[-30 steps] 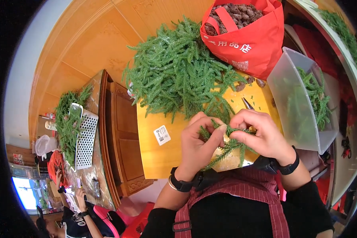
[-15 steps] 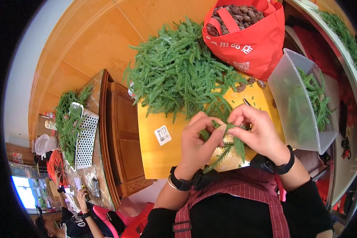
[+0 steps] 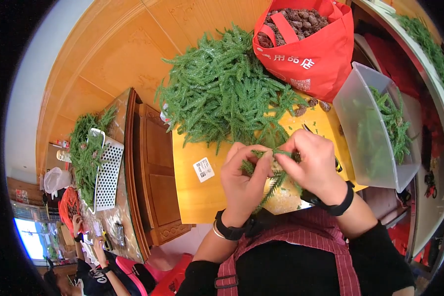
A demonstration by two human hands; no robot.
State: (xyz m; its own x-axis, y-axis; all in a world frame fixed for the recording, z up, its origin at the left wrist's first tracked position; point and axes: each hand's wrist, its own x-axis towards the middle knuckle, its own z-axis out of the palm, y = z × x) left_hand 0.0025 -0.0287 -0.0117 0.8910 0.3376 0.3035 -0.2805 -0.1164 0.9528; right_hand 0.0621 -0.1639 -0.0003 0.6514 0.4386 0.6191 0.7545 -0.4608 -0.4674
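Over the near part of the yellow table [image 3: 197, 197], my left hand [image 3: 247, 172] pinches green artificial fir sprigs [image 3: 275, 183] between thumb and fingers. My right hand [image 3: 314, 159] is closed too, its thumb and fingertips pinching the same greenery close beside the left fingertips. Several needled stems fan out below and between both hands. Right at the fingertips the stems are partly covered. Beyond my hands lies a large heap of green fir sprigs [image 3: 222, 84]. A black and yellow tool [image 3: 338, 165] shows partly behind my right hand.
A red bag [image 3: 313, 59] full of pine cones [image 3: 298, 22] stands at the far right, with loose cones before it. Right of the table is a clear plastic bin [image 3: 375, 133] holding sprigs. At left, a white perforated basket [image 3: 108, 170] sits on another table; a person [image 3: 93, 276] works there.
My hands have shifted slightly, the right one turning and rising a little with its fingers more curled. The black and yellow tool has come into sight behind it.
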